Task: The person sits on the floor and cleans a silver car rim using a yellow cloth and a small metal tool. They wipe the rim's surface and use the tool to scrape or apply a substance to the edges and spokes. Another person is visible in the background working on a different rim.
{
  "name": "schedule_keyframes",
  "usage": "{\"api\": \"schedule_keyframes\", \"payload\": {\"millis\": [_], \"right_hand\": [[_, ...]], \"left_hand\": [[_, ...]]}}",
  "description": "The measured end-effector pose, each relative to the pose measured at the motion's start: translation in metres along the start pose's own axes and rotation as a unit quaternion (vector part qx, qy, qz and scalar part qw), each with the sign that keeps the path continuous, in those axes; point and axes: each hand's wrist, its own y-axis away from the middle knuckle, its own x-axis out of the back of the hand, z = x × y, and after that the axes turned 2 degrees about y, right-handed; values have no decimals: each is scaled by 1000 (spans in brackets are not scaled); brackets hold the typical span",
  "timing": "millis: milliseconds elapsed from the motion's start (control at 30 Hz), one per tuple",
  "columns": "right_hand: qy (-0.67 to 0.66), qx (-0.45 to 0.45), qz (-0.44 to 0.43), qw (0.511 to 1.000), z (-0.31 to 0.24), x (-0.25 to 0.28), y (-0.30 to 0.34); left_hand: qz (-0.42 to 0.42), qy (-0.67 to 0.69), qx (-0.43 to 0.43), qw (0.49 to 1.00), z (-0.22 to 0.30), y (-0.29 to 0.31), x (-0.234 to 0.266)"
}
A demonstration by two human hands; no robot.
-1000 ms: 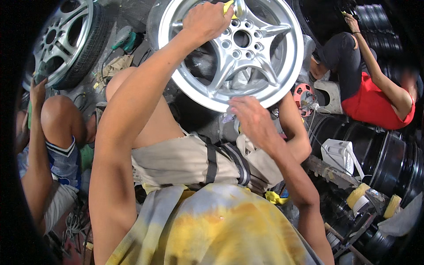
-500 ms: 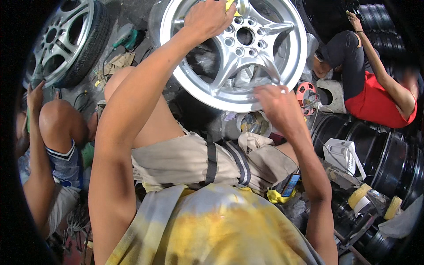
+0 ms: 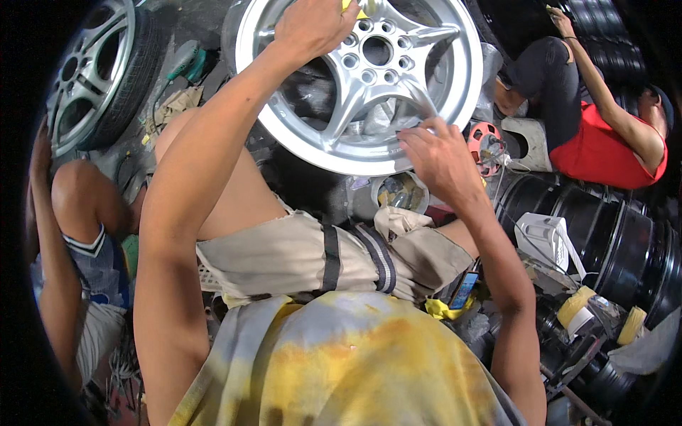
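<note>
A silver alloy wheel (image 3: 366,157) with several spokes and bolt holes faces me at the top middle, with no tyre on it. My left hand (image 3: 312,30) is over its upper left part, fingers closed on a small yellow piece (image 3: 361,11); whether that is paper or cloth I cannot tell. At the lower right rim, my right hand (image 3: 442,162) bends its fingers over the lip onto the inner face near a spoke end. Part of the rim and one spoke lie hidden behind my left hand and forearm.
Below the wheel stands a tub (image 3: 398,193) with small pieces in it. A green power tool (image 3: 186,62) and a tyred wheel (image 3: 128,78) are at left, beside another person's knee. At right sit a red reel (image 3: 486,145), a person in red (image 3: 604,145) and black rims (image 3: 611,234).
The whole view has shifted, so the wheel appears farther left. My right hand, blurred earlier, now shows sharply at the rim. My left hand still holds the yellow piece.
</note>
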Motion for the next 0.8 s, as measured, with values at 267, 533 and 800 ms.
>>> {"api": "schedule_keyframes", "payload": {"millis": [267, 533, 800], "right_hand": [[13, 19, -13, 1000, 33, 4, -3], [24, 54, 18, 998, 35, 4, 7], [50, 56, 17, 997, 20, 6, -5]], "left_hand": [[16, -13, -28, 999, 8, -1, 6], [28, -20, 36, 999, 15, 1, 6], [45, -10, 10, 999, 12, 0, 3]]}}
